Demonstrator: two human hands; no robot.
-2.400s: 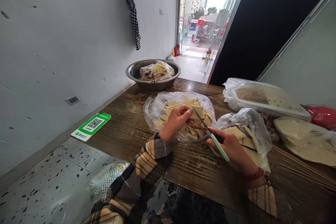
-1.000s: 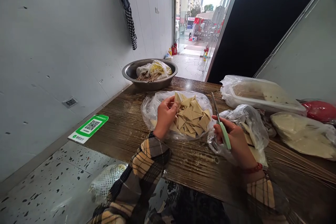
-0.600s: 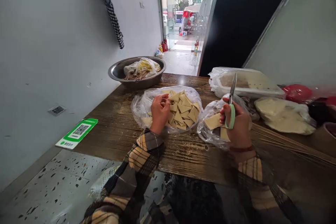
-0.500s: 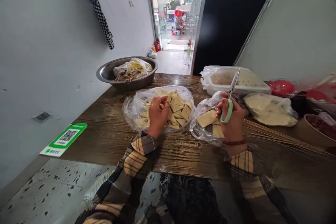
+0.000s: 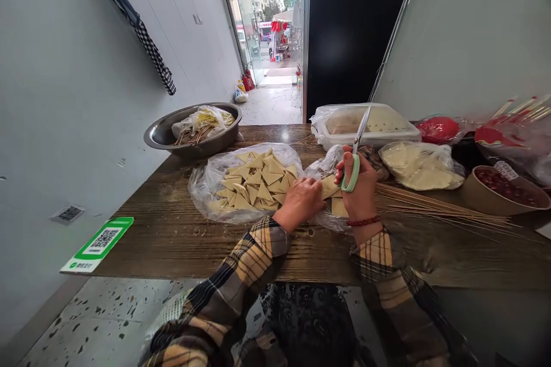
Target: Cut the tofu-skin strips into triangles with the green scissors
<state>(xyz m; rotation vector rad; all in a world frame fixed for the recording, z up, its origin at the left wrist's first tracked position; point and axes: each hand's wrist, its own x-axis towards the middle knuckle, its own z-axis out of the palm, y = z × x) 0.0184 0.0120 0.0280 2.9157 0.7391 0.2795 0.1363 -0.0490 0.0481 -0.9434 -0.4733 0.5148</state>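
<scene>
My right hand (image 5: 360,189) is closed around the green handles of a pair of scissors (image 5: 360,131), blades pointing up. My left hand (image 5: 303,202) reaches right, its fingers closed at the left end of a beige rectangular bean curd sheet (image 5: 330,187); the fingertips are partly hidden. Another flat piece (image 5: 339,207) lies just below it, by my right wrist. These sheets rest on a clear plastic bag (image 5: 321,169). To the left, many cut bean curd triangles (image 5: 253,180) are heaped on another plastic bag (image 5: 198,192).
A metal basin (image 5: 150,136) with bagged skewers stands at the back left. Behind my right hand are a white tub (image 5: 327,136) and a bag of pale sheets (image 5: 422,166). Loose bamboo sticks (image 5: 447,205) and a bowl of red food (image 5: 482,192) lie right. A green QR card (image 5: 101,243) sits left.
My left hand has moved right, from over the heap of triangles to the rectangular sheet. My right hand still holds the scissors upright. The whole view has shifted slightly.
</scene>
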